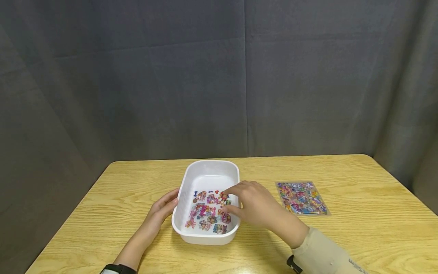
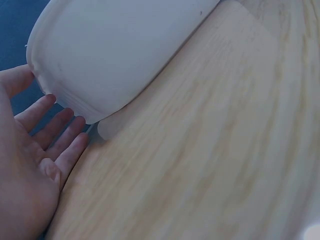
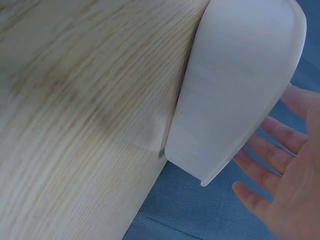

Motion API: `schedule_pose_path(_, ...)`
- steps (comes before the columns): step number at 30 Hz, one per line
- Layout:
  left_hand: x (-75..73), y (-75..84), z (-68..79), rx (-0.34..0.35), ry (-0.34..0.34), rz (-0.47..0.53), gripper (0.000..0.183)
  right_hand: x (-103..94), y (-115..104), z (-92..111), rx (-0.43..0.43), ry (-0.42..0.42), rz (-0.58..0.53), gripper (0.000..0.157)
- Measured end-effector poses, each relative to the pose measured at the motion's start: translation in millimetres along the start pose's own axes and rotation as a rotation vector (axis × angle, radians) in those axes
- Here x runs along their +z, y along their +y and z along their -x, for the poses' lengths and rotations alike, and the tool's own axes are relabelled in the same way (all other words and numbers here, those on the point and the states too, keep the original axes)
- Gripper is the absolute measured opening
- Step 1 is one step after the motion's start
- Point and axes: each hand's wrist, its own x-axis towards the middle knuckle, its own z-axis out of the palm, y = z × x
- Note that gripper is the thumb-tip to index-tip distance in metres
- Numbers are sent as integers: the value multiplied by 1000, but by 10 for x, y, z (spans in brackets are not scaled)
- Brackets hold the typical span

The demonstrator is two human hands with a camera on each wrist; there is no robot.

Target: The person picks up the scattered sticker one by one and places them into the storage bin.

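Observation:
A white rectangular tub point(image 1: 212, 170) with rounded corners stands on the table in the head view. On its floor lie many small colourful cartoon stickers point(image 1: 206, 210), which look printed on a clear sheet. My left hand point(image 1: 159, 213) rests along the tub's left side; in the left wrist view its thumb is at the rim and its extended fingers point(image 2: 70, 145) lie against the outer wall. Over the right rim reaches my right hand point(image 1: 254, 207), thumb and fingertips above the stickers' right part. Its loosely bent, spread fingers point(image 3: 272, 150) show nothing between them in the right wrist view.
A clear sheet of colourful stickers point(image 1: 302, 198) lies flat on the wooden table point(image 1: 369, 224), to the right of the tub. Dark grey curtains point(image 1: 171, 95) hang behind the table and along both sides.

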Motion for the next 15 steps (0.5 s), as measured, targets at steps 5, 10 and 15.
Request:
schedule_pose_path(5, 7, 5, 6, -1, 2, -4, 54, -21, 1, 32, -5, 18, 8, 39)
schedule_pose_path(10, 10, 14, 19, -3, 0, -1, 53, -62, 9, 76, -1, 37, 20, 37)
schedule_pose_path(15, 4, 17, 18, 11, -6, -2, 53, -112, 45, 102, 13, 42, 33, 38)
